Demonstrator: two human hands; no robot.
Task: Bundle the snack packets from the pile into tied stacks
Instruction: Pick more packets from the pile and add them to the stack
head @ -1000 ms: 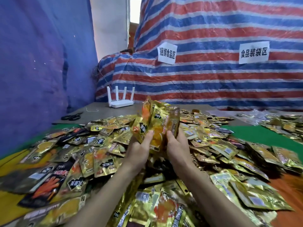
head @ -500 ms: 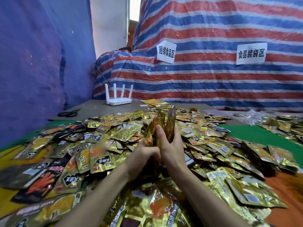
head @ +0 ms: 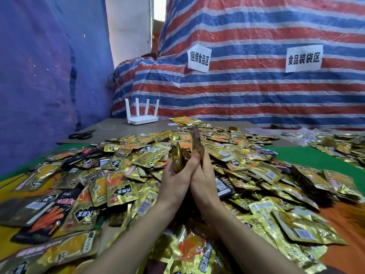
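Note:
A wide pile of gold and black snack packets (head: 126,175) covers the table in front of me. My left hand (head: 175,182) and my right hand (head: 203,182) press together, palm to palm, over the middle of the pile. Between them they hold a thin stack of gold packets (head: 196,144) standing on edge, its top sticking up above my fingertips. The lower part of the stack is hidden by my palms.
A white router (head: 142,115) and black scissors (head: 81,134) lie on the grey board at the back left. A second heap of packets (head: 335,143) sits at the far right on green cloth. Striped tarpaulin with two paper signs closes the back.
My hands have closed together and lowered towards the pile, squeezing the fanned handful of packets into a narrow upright stack.

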